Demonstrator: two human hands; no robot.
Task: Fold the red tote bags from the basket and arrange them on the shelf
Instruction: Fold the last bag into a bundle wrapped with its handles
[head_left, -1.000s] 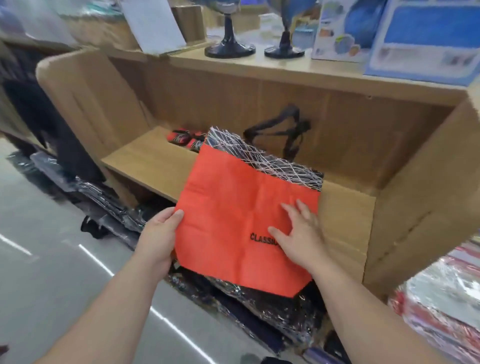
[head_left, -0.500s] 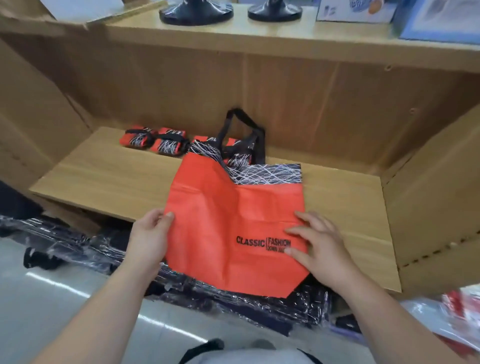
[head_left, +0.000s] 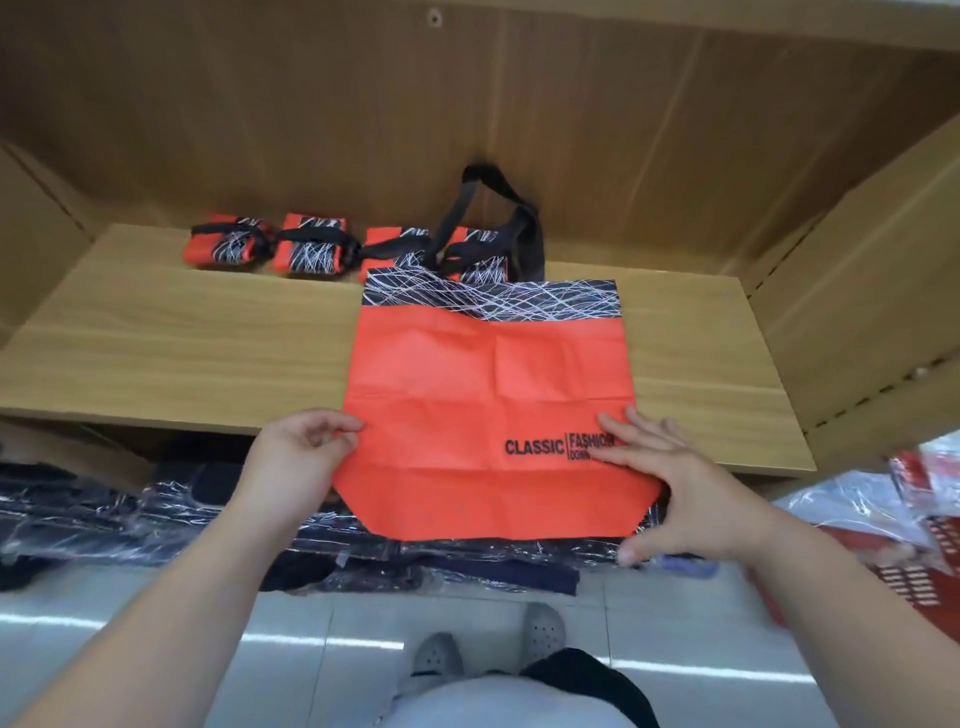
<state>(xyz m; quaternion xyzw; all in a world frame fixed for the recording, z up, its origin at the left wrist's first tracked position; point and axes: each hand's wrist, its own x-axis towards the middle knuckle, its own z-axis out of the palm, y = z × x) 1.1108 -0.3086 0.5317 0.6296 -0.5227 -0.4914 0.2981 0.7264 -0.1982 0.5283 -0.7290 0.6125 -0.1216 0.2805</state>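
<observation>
Pinched left edge of red tote bag (head_left: 488, 405) between thumb and fingers of left hand (head_left: 298, 452). Pressed right hand (head_left: 675, 499) flat, fingers spread, on lower right corner over the print. Held hands well apart, one per side, about equally near. Found bag flat, mouth away, long axis running straight out from the body, bottom overhanging front edge of shelf (head_left: 182, 343). Judged next fold as sideways, across that axis. Noted thin, matte, creased fabric, probably limp. Farther: black patterned band (head_left: 488, 301) at mouth, black webbing handles (head_left: 519, 223) flopped against back panel. Back left: row of folded bags (head_left: 311, 249), wrapped in black straps.
</observation>
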